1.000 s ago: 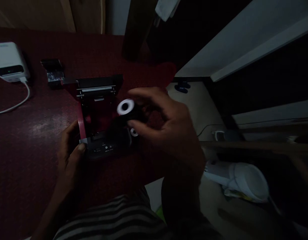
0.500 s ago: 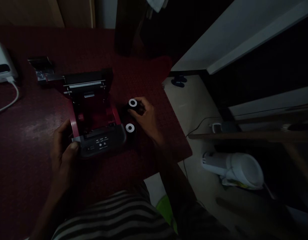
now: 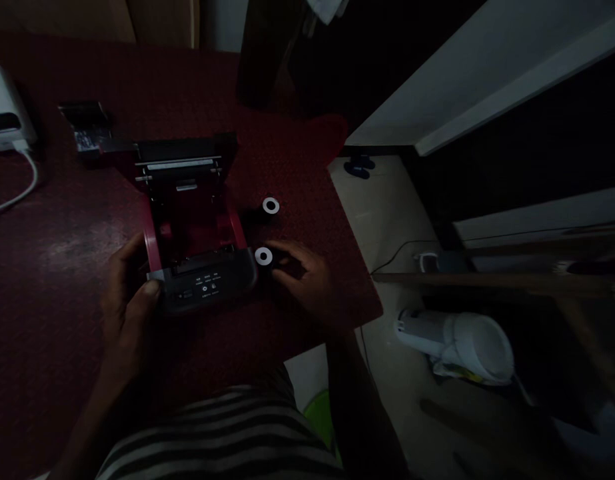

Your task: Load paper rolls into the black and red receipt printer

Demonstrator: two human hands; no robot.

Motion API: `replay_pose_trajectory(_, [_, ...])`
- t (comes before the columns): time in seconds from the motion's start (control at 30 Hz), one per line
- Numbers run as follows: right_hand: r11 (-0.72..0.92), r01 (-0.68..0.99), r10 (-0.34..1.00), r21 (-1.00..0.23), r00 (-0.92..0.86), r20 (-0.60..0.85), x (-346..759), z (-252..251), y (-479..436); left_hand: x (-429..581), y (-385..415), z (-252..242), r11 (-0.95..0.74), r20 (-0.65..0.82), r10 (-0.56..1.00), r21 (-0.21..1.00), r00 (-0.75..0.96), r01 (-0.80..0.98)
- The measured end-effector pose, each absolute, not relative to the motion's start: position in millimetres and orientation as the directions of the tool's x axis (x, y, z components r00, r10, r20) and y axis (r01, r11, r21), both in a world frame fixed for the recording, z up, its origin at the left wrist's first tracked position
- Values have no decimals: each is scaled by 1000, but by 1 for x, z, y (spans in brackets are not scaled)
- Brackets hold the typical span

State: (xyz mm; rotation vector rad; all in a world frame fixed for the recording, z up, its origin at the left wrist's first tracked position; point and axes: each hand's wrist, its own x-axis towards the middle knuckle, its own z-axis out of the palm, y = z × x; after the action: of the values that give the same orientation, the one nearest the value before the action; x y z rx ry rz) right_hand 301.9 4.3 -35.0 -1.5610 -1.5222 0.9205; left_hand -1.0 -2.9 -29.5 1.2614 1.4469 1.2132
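A red and black printer (image 3: 204, 293), its lid tilted up at the back and its red bay exposed, sits on the dark red tabletop. My left hand (image 3: 130, 293) grips its left front corner, thumb on top of the black panel and fingers along the side. Right of the printer stand two upright dark rolls with white ring-shaped ends. Thumb and fingers of my right hand (image 3: 307, 280) close around the right side of the nearer roll (image 3: 264, 257); its dark body is hard to make out. The farther roll (image 3: 270, 205) stands free behind it.
A white device (image 3: 7, 113) with a plugged-in white cable is at the far left. Near it lies a small dark object with a shiny part (image 3: 87, 130). The table's right edge drops to a tiled floor with slippers (image 3: 358, 167) and a white cylindrical container (image 3: 457, 343).
My right hand has let go of the farther roll and come nearer to me, onto the closer roll. My left hand stays on the printer; the view has shifted slightly.
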Motion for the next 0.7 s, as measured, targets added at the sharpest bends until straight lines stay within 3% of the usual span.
replay_pose_trajectory(0.17, [10, 465, 999, -885, 27, 25, 288, -41, 13, 3, -3, -23, -13, 27, 991, 994, -130, 109])
replay_pose_trajectory(0.3, [21, 558, 998, -830, 34, 49, 302, 8, 8, 6, -4, -20, -22, 37, 991, 993, -126, 120])
replay_pose_trajectory(0.37, [168, 654, 985, -737, -77, 157, 302, 43, 11, 6, -6, -21, -7, 23, 991, 993, -133, 118])
replay_pose_trajectory(0.5, [528, 680, 849, -510, -414, 328, 268, 85, 35, 5, -8, -22, -5, 19, 991, 994, -129, 114])
replay_pose_trajectory(0.6, [615, 724, 789, -312, -575, 217, 229, 83, 58, 4, -10, -19, 15, -3, 995, 992, -96, 126])
replay_pose_trajectory(0.7, [589, 794, 807, -151, -589, 50, 200, 71, 73, 3, -9, -18, 20, -11, 997, 993, -76, 120])
